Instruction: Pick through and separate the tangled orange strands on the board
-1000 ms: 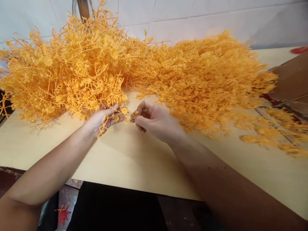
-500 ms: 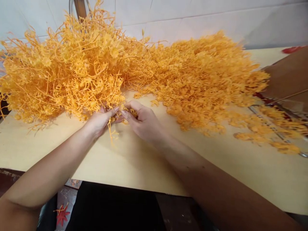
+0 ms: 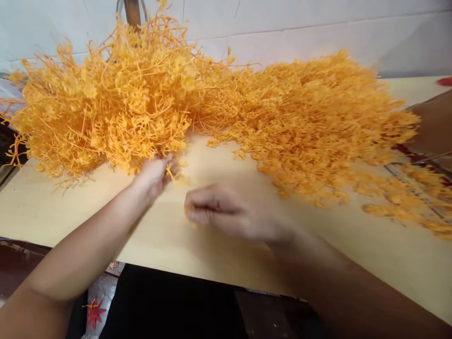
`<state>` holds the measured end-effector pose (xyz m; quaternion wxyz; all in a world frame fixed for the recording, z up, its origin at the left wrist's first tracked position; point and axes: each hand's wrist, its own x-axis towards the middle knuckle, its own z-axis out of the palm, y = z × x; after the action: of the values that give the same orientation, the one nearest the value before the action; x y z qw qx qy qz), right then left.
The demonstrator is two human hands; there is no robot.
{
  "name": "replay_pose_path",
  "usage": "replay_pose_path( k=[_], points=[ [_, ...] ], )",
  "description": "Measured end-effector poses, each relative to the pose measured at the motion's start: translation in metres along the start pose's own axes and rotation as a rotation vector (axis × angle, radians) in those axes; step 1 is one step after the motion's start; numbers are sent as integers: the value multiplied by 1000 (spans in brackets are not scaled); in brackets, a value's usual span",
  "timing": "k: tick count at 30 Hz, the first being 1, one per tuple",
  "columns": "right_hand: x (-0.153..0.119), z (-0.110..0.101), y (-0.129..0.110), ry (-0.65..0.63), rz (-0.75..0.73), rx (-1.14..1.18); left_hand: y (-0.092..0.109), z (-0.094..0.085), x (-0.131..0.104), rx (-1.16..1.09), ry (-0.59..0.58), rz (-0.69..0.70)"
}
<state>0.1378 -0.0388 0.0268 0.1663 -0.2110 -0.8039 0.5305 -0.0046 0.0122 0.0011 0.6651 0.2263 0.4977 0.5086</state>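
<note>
Left hand [image 3: 154, 175] holds yellow sprig [image 3: 170, 173] at front edge of taller heap [image 3: 134, 113], over bench [image 3: 155, 235]; right hand [image 3: 221, 209] blurred, curled, its load we cannot tell. Light pinch, we judge, best spares thin sprig.

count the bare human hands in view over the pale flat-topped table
2. The left hand is at the lower edge of the tall, tangled orange-yellow plastic-looking heap, partly hidden; the blurred right hand is over the pale flat-topped table. No other hand shows.
</note>
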Motion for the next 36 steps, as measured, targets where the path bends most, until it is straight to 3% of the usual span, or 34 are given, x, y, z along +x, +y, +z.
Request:
replay_pose_path(
  k=[2, 3, 6, 10, 14, 18, 20, 23, 28, 32, 36],
  points=[
    [-6, 1, -7, -120, -61, 35, 6, -6, 5, -4, 1, 32],
    [-9, -1, -6, -79, -42, 25, 8, -9, 6, 2, -23, 39],
    [-16, -12, 12, 310, 111, -32, 11, -15, 4, 8, -177, -36],
    [-14, -21, 32, 486, 264, -62, 8, -13, 0, 19, -236, -64],
    [-1, -11, 29, 437, 286, -349, 5, -11, 1, 12, -248, -47],
    [7, -6, 36, 554, 407, -551, 2, -11, 4, 19, -259, -41],
    [8, -6, 42, 556, 394, -589, 2, -11, 4, 27, -259, -43],
    [7, -6, 45, 455, 283, -566, 3, -9, 0, 47, -271, -29],
    [6, 0, 34, 350, 138, -485, 2, -1, -9, 91, -169, -6],
    [6, 5, 27, 328, 18, -389, 0, 0, -9, 43, -232, -59],
    [5, 2, 29, 359, 74, -268, 2, -3, -5, 12, -275, -131]
  ],
)
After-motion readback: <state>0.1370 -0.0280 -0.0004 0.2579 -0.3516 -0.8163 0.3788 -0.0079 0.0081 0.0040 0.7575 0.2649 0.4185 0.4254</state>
